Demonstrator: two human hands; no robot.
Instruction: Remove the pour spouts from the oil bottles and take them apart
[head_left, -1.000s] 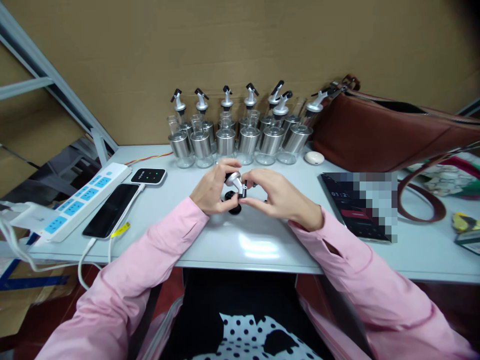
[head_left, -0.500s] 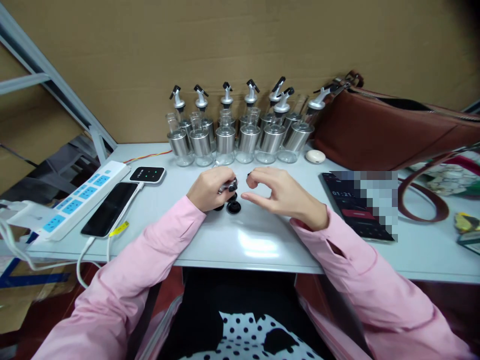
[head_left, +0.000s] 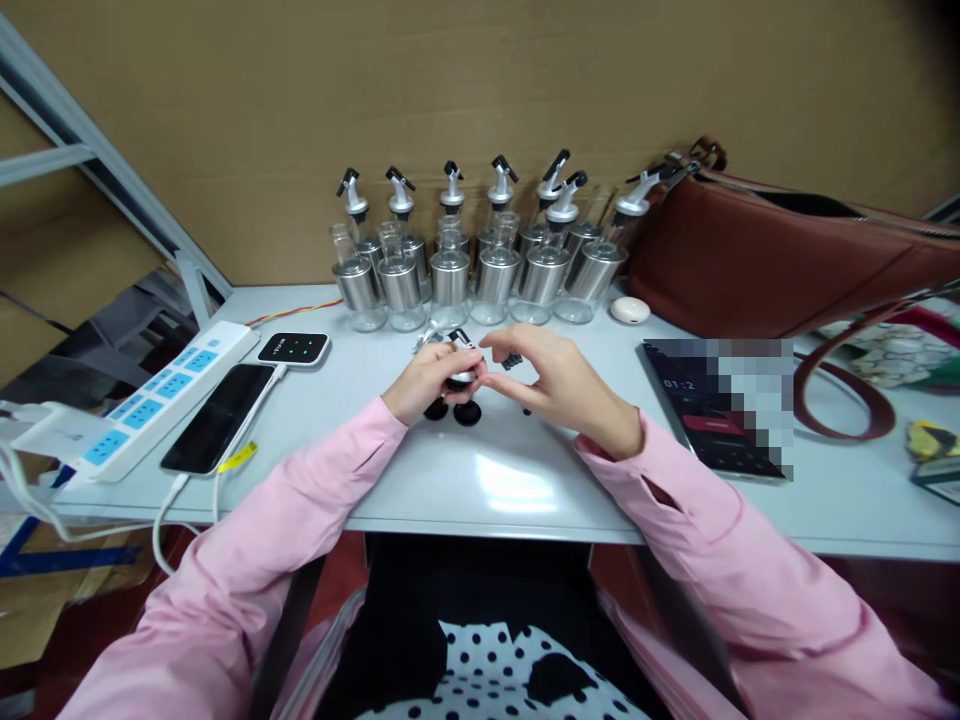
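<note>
My left hand (head_left: 429, 378) is closed around a silver-and-black bottle pour spout (head_left: 462, 380), its fingers partly covering it. My right hand (head_left: 551, 375) is close beside it, thumb and forefinger parted in a curve with the fingertips near the spout; whether they touch it I cannot tell. Two black round stopper ends (head_left: 467, 413) show on the table just below my left hand. Behind that hand lie more silver spout pieces, mostly hidden. A small black part (head_left: 512, 361) shows within the curve of my right hand.
Glass bottles with steel sleeves (head_left: 450, 275) stand in rows at the back, several with pour spouts on. On the left are a power strip (head_left: 150, 400), a phone (head_left: 221, 418) and a small black device (head_left: 294, 350). A tablet (head_left: 697, 410) and brown bag (head_left: 772, 260) lie right.
My left hand has turned, bringing the pour spout into clearer view between its fingers. The right hand has moved slightly left, closer to the spout.
</note>
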